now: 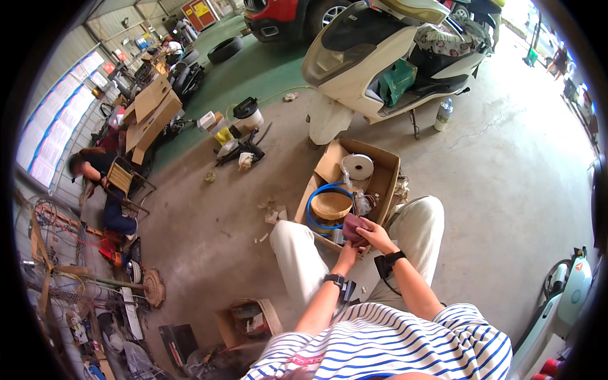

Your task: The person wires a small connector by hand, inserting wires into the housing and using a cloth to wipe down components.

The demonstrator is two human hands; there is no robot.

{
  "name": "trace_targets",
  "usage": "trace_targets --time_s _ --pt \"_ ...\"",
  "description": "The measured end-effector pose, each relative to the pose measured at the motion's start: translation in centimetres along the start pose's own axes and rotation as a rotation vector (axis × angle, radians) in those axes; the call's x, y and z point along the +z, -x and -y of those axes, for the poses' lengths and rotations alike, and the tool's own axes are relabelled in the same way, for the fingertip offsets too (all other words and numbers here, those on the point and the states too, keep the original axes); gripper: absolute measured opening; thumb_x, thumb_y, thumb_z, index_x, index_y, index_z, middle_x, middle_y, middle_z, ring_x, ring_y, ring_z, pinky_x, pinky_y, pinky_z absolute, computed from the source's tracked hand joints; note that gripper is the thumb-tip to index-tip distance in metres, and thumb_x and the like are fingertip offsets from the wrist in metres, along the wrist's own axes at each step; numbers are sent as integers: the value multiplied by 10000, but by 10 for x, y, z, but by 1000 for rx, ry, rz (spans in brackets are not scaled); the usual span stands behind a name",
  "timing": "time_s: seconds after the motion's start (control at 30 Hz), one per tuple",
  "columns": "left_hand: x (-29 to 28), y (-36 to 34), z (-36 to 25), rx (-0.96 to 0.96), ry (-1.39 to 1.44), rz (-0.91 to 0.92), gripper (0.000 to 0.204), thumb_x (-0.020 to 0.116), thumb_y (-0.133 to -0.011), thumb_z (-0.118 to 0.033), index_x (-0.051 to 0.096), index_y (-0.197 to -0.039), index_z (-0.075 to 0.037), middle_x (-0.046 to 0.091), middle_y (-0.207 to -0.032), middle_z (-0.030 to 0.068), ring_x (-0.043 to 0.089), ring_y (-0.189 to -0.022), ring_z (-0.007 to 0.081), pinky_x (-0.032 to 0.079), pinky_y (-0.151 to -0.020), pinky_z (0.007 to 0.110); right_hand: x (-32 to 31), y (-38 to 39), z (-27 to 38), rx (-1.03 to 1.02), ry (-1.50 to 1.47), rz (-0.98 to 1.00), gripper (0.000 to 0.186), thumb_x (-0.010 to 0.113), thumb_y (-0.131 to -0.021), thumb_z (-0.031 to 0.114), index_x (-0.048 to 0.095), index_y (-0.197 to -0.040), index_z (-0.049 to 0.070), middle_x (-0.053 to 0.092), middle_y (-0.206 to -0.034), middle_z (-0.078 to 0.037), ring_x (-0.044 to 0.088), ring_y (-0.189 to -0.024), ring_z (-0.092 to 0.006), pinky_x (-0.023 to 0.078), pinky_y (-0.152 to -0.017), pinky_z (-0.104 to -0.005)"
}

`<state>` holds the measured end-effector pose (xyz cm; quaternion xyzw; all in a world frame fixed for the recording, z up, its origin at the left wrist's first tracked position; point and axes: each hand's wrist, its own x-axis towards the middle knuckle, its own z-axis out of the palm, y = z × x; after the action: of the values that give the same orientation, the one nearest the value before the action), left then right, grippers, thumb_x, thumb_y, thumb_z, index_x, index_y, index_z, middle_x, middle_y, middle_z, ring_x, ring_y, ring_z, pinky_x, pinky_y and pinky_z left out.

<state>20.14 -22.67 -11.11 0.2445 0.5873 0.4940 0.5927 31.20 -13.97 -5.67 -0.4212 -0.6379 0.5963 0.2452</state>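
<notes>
In front of me, both hands meet over the near edge of an open cardboard box. Between them is a folded dark red sheet, and I cannot make out whether it is cloth or abrasive paper. My right hand is closed on its right side. Pinched at its lower edge is my left hand, its fingertips partly hidden. Inside the box lie a white reel, a coil of blue tubing, a round tan bowl-like piece and a clear plastic bag. A small grey block sits beside my left fingers.
A white scooter stands beyond the box, with a bottle beside it. Black parts and a white bucket lie left of it. Another cardboard box is near my left side. At far left, a person bends by a chair.
</notes>
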Motion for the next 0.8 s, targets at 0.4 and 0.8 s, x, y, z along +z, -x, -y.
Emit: trace_targets --time_s 0.4,0.8 --pt "-16 18 36 -36 -567 -364 620 363 -771 -168 197 -1347 -10 500 -1098 328 482 -1026 442 380 -878 445 20 8 -28 190 582 533 551 470 -816 574 666 -920 69 651 -840 -136 622 -737 -222 478 -667 -333" --pt "-33 23 21 130 -461 -297 329 384 -764 -156 635 -950 -52 616 -924 207 586 -841 350 454 -731 363 -1 16 51 -57 49 21 329 497 -886 281 583 -993 -17 583 -967 -126 565 -880 -202 445 -759 -286"
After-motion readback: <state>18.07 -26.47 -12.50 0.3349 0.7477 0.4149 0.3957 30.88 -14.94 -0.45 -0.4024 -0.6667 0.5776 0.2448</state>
